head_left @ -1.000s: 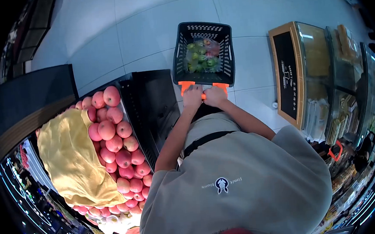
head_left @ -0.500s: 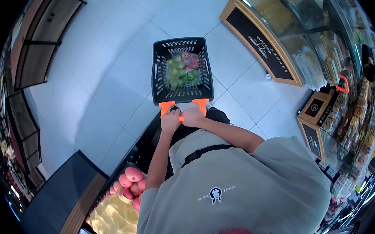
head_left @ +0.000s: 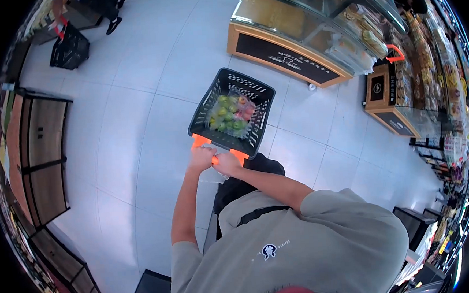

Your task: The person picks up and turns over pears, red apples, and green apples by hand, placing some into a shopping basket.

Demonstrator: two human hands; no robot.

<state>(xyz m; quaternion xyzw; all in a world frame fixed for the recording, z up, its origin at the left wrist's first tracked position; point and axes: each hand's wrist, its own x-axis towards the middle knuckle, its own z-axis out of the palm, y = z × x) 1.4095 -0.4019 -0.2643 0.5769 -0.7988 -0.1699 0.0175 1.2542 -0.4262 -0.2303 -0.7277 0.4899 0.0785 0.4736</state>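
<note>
In the head view, we look down past our grey-green shirt at our two bare hands together on the orange handle of a black basket. Our left hand is closed around the handle on one side, and our right hand is closed around it just beside. The basket is ahead of us, tilted in the view, over pale floor tiles. Inside it lie green and reddish round produce in clear plastic bags. Beyond, to the right, is a glass-topped bakery case with a dark sign. At the far upper left, another person holds a second black basket by its red handle.
</note>
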